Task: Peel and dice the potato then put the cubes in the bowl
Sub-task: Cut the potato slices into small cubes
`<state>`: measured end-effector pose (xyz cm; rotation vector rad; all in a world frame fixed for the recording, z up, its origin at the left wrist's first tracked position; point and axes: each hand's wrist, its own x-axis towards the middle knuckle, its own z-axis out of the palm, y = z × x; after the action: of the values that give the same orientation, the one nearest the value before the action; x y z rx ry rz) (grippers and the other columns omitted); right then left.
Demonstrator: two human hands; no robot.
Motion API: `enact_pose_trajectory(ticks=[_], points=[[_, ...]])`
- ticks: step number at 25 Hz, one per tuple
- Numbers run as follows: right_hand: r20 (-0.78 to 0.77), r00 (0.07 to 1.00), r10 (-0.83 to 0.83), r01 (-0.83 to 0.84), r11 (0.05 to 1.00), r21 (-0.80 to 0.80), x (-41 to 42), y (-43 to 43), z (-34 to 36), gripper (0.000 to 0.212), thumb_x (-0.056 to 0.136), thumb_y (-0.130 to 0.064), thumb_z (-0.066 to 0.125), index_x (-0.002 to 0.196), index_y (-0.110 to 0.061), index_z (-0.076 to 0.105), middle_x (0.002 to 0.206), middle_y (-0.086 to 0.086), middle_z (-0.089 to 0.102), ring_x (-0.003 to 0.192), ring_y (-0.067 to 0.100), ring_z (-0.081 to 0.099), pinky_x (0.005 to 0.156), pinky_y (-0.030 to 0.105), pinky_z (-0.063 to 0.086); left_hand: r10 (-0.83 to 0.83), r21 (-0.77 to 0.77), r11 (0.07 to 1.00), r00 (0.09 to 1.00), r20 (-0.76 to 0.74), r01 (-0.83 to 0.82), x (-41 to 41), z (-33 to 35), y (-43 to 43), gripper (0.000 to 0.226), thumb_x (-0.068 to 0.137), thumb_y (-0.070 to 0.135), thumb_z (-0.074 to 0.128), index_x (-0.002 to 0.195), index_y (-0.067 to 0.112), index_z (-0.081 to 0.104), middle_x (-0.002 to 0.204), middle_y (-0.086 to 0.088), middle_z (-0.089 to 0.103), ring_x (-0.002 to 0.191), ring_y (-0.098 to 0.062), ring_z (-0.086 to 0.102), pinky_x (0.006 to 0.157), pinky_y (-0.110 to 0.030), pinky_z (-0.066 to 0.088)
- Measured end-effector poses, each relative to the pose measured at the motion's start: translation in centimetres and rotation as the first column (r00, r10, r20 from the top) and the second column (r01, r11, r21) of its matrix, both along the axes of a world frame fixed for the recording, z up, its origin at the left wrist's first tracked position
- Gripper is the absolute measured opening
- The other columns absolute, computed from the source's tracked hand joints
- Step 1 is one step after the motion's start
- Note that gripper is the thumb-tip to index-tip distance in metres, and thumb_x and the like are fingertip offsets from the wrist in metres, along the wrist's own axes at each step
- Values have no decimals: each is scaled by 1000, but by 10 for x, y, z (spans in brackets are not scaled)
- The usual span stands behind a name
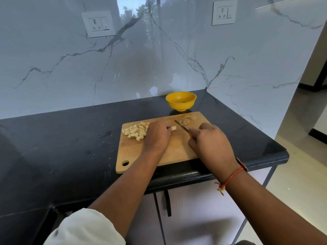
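— The cubes?
— A pale heap of potato cubes (137, 132) lies on the wooden cutting board (177, 151), just left of the left hand's (157, 137) fingers (165, 125).
— Anything uncut?
— One small potato piece (174, 128) pokes out from under those fingers, pinned flat. The knife (181, 126), gripped in the right hand's (210, 144) fingers (194, 137), slants just right of it.
— Peels? Bowl?
— Tan peels (186, 119) lie beyond the blade tip; the yellow bowl (181, 100) stands upright on the table (70, 138), farther beyond.
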<state>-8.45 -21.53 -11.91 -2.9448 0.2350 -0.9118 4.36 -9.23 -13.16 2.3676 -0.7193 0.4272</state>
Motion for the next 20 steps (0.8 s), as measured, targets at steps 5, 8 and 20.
enact_pose_trajectory(ticks=[5, 8, 20], points=[[2, 1000, 18, -19, 997, 72, 7, 8, -5, 24, 95, -29, 54, 104, -25, 76, 77, 0, 52, 70, 14, 50, 59, 25, 34, 6, 2, 1000, 1000, -24, -6, 0, 1, 0, 18, 95, 18, 64, 83, 23, 77, 77, 6, 67, 75, -11, 61, 67, -32, 51], [19, 1000, 20, -22, 997, 77, 11, 10, -4, 26, 96, -32, 52, 101, -25, 76, 78, -1, 53, 70, 13, 49, 61, 25, 33, -2, 10, 1000, 999, -45, 2, 4, 1, -1, 20, 95, 17, 64, 79, 21, 77, 76, 3, 68, 75, -14, 62, 69, -36, 53], [-149, 989, -14, 17, 1000, 22, -3, 13, 3, 29, 99, -29, 46, 115, -29, 71, 84, -1, 50, 76, 15, 53, 62, 25, 35, 17, -47, 999, 999, -31, -18, 0, 2, 1, 16, 93, 18, 67, 80, 21, 77, 79, 4, 70, 76, -11, 62, 71, -37, 56]])
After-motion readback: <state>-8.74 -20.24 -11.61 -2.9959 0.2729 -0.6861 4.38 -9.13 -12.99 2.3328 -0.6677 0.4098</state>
